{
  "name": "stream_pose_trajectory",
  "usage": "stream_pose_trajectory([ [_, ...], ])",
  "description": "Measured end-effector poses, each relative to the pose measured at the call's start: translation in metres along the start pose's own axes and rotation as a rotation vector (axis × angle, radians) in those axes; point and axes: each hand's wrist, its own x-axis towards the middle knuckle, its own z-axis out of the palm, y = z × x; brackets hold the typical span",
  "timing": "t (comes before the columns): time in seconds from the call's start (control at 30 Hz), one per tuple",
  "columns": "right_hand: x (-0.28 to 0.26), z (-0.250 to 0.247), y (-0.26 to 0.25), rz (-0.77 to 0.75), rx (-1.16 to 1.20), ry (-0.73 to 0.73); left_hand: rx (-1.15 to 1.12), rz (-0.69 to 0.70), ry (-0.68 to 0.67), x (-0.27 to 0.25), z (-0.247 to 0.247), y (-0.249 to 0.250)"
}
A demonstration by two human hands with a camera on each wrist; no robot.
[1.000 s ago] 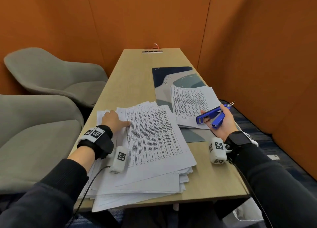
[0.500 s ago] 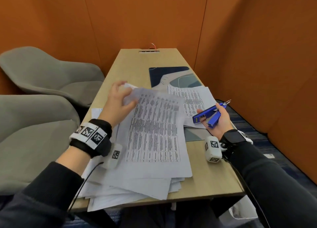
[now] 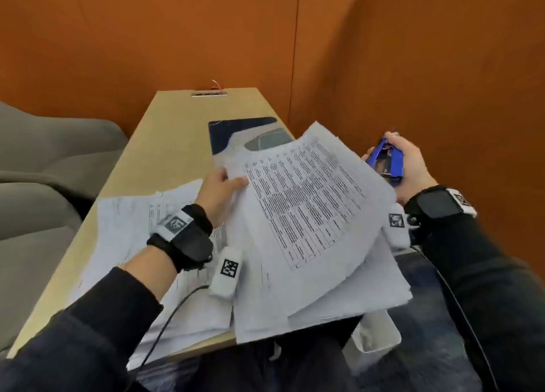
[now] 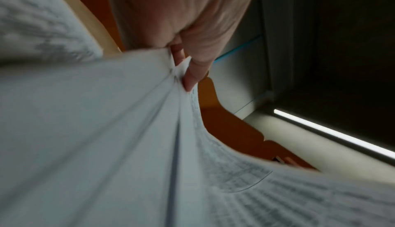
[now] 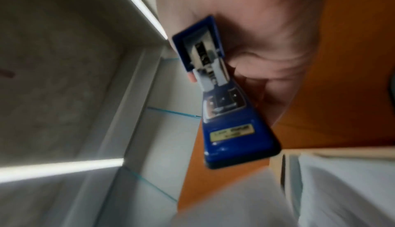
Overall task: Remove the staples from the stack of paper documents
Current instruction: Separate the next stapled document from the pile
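White printed sheets (image 3: 165,273) lie spread on the tabletop (image 3: 165,144); above them the left hand (image 3: 216,195) pinches a stapled document (image 3: 309,203) by its corner, lifted. Farther right, the right hand (image 3: 410,167) grips a blue staple remover (image 3: 386,161).

We count two hands: the left hand (image 3: 219,195) with one stapled document (image 3: 306,203) pinched at its fingertips, the right hand (image 3: 408,167) with one blue staple remover (image 3: 386,160) inside its curled fingers. Below lies one loose paper stack (image 3: 141,244), beside two grey chairs (image 3: 44,144).
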Motion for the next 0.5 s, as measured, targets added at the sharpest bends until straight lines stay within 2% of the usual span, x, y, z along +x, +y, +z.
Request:
stream_pose_trajectory([
  [0.07, 0.003, -0.016, -0.008, 0.001, -0.138, -0.011, 0.09, -0.045, 0.062, 0.001, 0.018, -0.027],
  [0.13, 0.006, -0.027, -0.012, -0.021, -0.294, -0.01, 0.07, -0.048, 0.095, -0.002, 0.034, -0.045],
  [0.23, 0.003, -0.033, -0.005, 0.009, -0.568, -0.179, 0.008, -0.099, -0.022, 0.001, 0.047, -0.049],
  [0.33, -0.002, -0.023, 0.02, 0.086, -0.938, -0.367, -0.007, -0.28, -0.11, 0.01, 0.049, -0.04],
  [0.43, 0.001, -0.017, 0.051, 0.028, -1.369, -0.529, -0.106, -0.411, -0.182, 0.013, 0.049, -0.037],
  [0.5, -0.001, -0.014, 0.066, 0.025, -1.469, -0.602, -0.171, -0.445, -0.213, 0.015, 0.047, -0.041],
])
